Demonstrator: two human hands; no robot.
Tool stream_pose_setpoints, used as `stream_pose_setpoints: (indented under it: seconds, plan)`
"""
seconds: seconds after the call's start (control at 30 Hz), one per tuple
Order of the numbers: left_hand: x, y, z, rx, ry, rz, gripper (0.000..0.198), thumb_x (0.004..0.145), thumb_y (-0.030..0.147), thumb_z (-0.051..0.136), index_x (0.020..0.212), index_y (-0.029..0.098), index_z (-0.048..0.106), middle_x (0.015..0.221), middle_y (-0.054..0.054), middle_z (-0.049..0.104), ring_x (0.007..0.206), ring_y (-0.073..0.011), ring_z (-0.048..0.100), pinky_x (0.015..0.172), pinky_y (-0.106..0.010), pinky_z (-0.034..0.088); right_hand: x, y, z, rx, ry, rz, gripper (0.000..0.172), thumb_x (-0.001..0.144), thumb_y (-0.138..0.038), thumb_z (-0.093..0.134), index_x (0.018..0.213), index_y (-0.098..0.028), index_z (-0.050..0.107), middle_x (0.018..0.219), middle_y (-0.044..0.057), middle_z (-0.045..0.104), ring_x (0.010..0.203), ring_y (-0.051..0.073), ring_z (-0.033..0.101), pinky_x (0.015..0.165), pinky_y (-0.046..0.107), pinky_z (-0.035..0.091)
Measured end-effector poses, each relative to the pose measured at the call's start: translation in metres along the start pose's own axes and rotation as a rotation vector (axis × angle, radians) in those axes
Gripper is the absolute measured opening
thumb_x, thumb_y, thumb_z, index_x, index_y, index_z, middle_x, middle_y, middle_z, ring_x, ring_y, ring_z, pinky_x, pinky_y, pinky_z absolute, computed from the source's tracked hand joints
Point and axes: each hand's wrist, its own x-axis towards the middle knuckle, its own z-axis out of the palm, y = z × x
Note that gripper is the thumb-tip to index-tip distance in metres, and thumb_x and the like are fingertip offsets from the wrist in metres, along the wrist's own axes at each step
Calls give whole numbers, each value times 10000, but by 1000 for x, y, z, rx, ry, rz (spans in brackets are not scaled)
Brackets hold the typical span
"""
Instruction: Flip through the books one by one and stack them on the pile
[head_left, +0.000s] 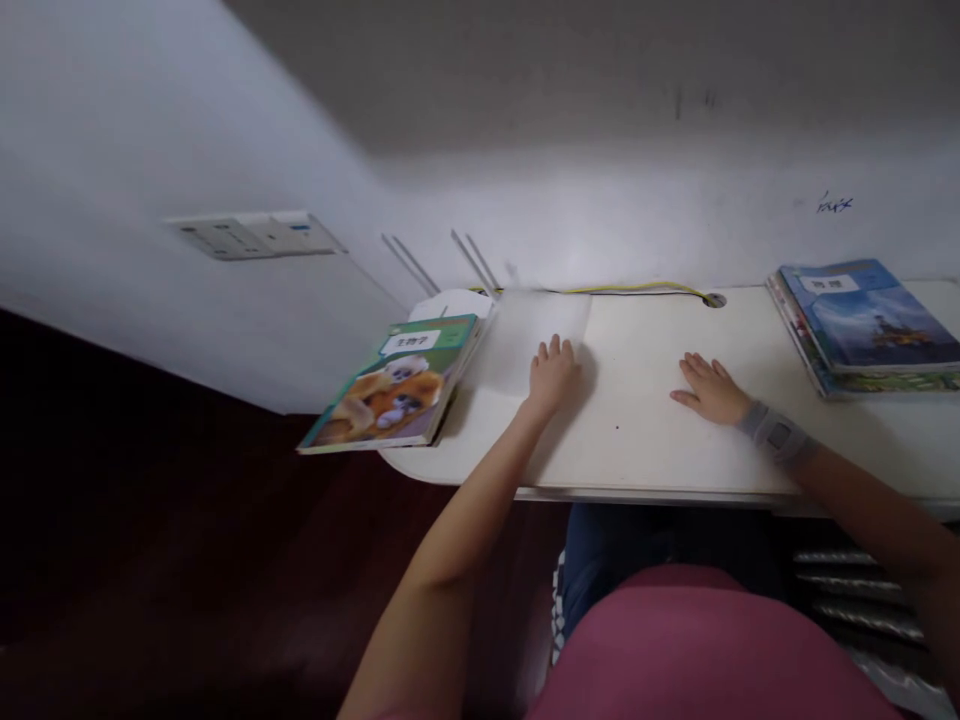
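Observation:
My left hand (553, 374) lies on the right part of a thin whitish, see-through-looking sheet (514, 335) on the white desk (630, 455), its fingers spread. My right hand (711, 388) is farther right, palm down with fingers apart, at the bare desktop and holding nothing. A grey band (776, 435) is round that wrist. Left of the sheet is a book (397, 385) with monkeys on its cover, jutting past the desk's left end; another layer shows beneath it. To the right of my right hand sits a stack of books (874, 315) with a blue sea picture on top.
A white router (450, 303) with several antennas stands behind the monkey book. Along the wall a yellow cable (637, 287) runs to a round hole (715, 300) in the desk. A socket plate (251, 237) is on the left wall. The desk's left end is rounded.

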Motion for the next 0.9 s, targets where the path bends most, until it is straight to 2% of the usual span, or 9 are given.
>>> stream_pose_setpoints:
  seconds: [0.13, 0.23, 0.33, 0.43, 0.53, 0.6, 0.7, 0.77, 0.9]
  plan:
    - [0, -25, 1, 50, -62, -59, 369, 876, 222, 475, 1227, 131, 544, 1418, -199, 469, 1257, -306, 504, 1004, -410, 421, -3, 2, 5, -61, 39, -23, 630, 952, -523, 286, 1395, -98, 428, 1497, 215, 372, 1402, 323, 321, 1109, 538, 270]
    - [6, -34, -6, 58, -106, -44, 275, 862, 268, 512, 1072, 156, 648, 1224, -148, 632, 1153, -260, 583, 960, -318, 436, -4, 2, 6, -73, 62, -40, 613, 955, -509, 290, 1393, -105, 434, 1489, 215, 387, 1398, 319, 328, 1102, 534, 281]
    - [9, -38, -18, 58, -133, -54, 288, 878, 295, 482, 1029, 169, 692, 1079, -114, 704, 1045, -236, 639, 867, -267, 462, -3, 1, 6, -74, 68, -46, 602, 959, -493, 285, 1393, -104, 433, 1483, 218, 394, 1393, 319, 338, 1097, 539, 285]
    - [5, -38, -28, 84, -116, -101, 374, 900, 213, 376, 1107, 138, 678, 983, -145, 722, 940, -264, 673, 782, -308, 483, -3, 1, 4, -80, 52, -40, 592, 962, -471, 287, 1380, -83, 447, 1486, 221, 388, 1389, 327, 342, 1098, 540, 285]
    - [-3, -35, -38, 124, -63, -127, 513, 868, 105, 340, 1357, 114, 491, 1018, -187, 697, 939, -299, 671, 768, -361, 491, -4, 1, 1, -73, 47, -31, 572, 956, -457, 314, 1371, -91, 456, 1482, 217, 398, 1386, 334, 344, 1096, 544, 289]
    - [-9, -28, -46, 141, -27, -120, 571, 857, 69, 329, 1417, 149, 410, 1086, -186, 667, 959, -295, 665, 786, -375, 494, -5, -4, -2, -50, 64, -17, 555, 951, -438, 339, 1383, -105, 441, 1477, 212, 407, 1388, 335, 340, 1096, 547, 287]
    - [-16, -7, -61, 159, 24, -114, 464, 879, 76, 307, 1263, 143, 559, 1148, -186, 614, 979, -290, 656, 825, -389, 497, -3, -27, -5, 69, 107, -29, 596, 938, -420, 386, 1441, -104, 347, 1489, 213, 385, 1402, 326, 317, 1117, 543, 266]
    - [-22, 15, -70, 120, 85, -78, 396, 895, 100, 321, 1161, 120, 614, 1148, -176, 594, 969, -281, 654, 840, -392, 503, 1, -55, -3, 240, 146, -58, 704, 915, -444, 441, 1491, -105, 219, 1507, 219, 348, 1413, 314, 299, 1129, 526, 269]
    - [-44, 68, -80, -237, 254, 211, 386, 872, 139, 448, 1242, 138, 557, 1189, -130, 564, 931, -203, 644, 853, -343, 527, 12, -112, 5, 623, 343, 23, 955, 841, -465, 582, 1514, -156, -21, 1547, 220, 249, 1415, 305, 297, 1116, 490, 328]
